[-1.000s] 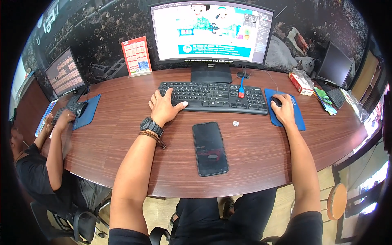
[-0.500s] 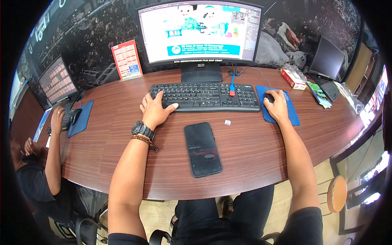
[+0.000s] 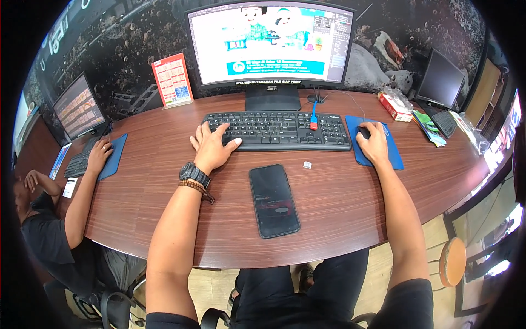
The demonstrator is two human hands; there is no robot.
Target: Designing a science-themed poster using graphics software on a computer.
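Note:
My left hand (image 3: 210, 149) lies at the left end of a black keyboard (image 3: 268, 131), its fingers spread over the keys and the thumb by the front edge. A dark watch (image 3: 194, 174) and a beaded bracelet circle that wrist. With my right hand (image 3: 375, 145) I grip a black mouse (image 3: 364, 132), mostly covered by the palm and fingers, on a blue mouse pad (image 3: 392, 158). Behind the keyboard stands a monitor (image 3: 268, 46) showing a cartoon design in editing software. A black phone (image 3: 275, 202) lies face up between my forearms.
A small white piece (image 3: 307, 164) lies before the keyboard, and a blue-and-red connector (image 3: 313, 122) rests across it. A calendar (image 3: 172, 81) stands behind at left. On the right are a red-and-white box (image 3: 395, 107) and another monitor (image 3: 441, 78). A co-worker (image 3: 60, 241) sits at left.
The co-worker's raised hand has come down onto the blue pad beside their keyboard. My left fingers have shifted slightly on the keys; my right hand stays on the mouse.

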